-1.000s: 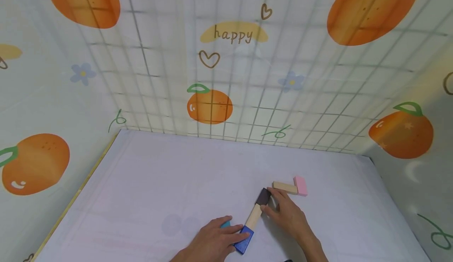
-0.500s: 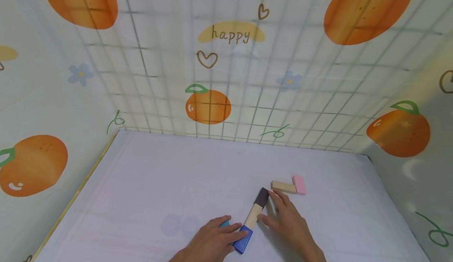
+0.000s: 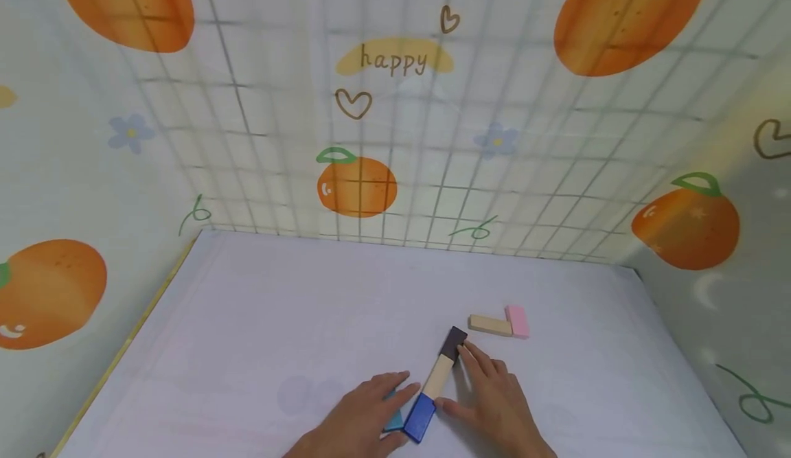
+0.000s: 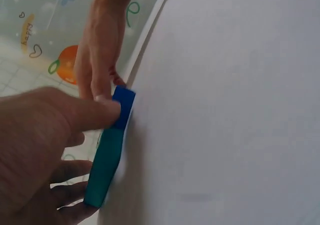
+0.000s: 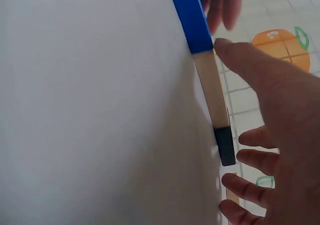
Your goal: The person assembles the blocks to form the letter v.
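Flanking a straight row of blocks on a white, smooth tabletop point(image 3: 309, 293), held the left hand point(image 3: 364, 411) loosely spread, fingers over a teal oblong block point(image 4: 106, 165) and thumb close to its near end, with no clear pinch. Could not tell any pressure there. Held the right hand point(image 3: 500, 399) half open along the row's right side, gripping nothing: thumb at the joint between a glossy blue rectangular block point(image 3: 419, 418) and a pale natural-wood block point(image 3: 438, 377), index finger beside a black rectangular block point(image 3: 454, 343). Probably used both hands as side guides, to prevent skewing.

Had the blue block nearest and leftmost in the row, the pale block in the middle, the black block farthest and rightmost. Pointed all three long axes alike, from near left to far right, seemingly for one unbroken line. Angled the teal block otherwise, near end by the blue block's near left corner, far end leaning away leftward.

Had a second natural-wood oblong point(image 3: 491, 325) farther right, apart from the row, long axis nearly left to right, right end against a pink rectangular block point(image 3: 518, 322) aimed near to far, likely squared into a corner.
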Motion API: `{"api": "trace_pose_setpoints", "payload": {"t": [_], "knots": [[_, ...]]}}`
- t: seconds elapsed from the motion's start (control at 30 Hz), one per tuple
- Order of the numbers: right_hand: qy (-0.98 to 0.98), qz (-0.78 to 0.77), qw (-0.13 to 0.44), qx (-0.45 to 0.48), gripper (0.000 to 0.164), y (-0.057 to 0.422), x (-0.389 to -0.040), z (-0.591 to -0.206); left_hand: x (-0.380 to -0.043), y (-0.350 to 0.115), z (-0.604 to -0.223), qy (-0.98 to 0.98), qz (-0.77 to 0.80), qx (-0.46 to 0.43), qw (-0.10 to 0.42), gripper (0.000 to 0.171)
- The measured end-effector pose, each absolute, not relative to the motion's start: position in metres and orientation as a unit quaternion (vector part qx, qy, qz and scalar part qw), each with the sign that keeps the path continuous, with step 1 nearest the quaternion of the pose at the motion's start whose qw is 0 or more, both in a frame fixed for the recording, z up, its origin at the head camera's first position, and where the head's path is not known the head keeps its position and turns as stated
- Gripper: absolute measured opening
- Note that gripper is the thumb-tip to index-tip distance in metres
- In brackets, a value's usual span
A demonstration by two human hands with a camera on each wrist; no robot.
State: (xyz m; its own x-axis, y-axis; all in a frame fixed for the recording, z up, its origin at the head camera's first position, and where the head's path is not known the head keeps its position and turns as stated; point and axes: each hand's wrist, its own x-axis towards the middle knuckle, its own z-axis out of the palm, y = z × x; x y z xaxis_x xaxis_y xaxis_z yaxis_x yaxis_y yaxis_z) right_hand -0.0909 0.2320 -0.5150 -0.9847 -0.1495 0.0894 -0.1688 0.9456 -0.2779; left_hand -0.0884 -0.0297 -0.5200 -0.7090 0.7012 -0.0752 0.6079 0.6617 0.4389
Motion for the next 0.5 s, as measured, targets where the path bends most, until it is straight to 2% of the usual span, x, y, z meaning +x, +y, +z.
{"api": "trace_pose_setpoints", "payload": {"t": [0.2, 0.33, 0.5], "knots": [[-0.989, 0.119, 0.03, 0.079, 0.095, 0.226, -0.08, -0.517, -0.102, -0.036, -0.516, 0.897, 0.231, 0.367, 0.081, 0.072], [-0.991, 0.112, 0.0, 0.067, 0.093, 0.22, -0.073, -0.515, -0.116, -0.039, -0.514, 0.891, 0.256, 0.372, 0.045, 0.067], [-0.993, 0.105, -0.031, 0.053, 0.093, 0.213, -0.066, -0.511, -0.136, -0.035, -0.514, 0.89, 0.261, 0.371, 0.053, 0.065]]}}
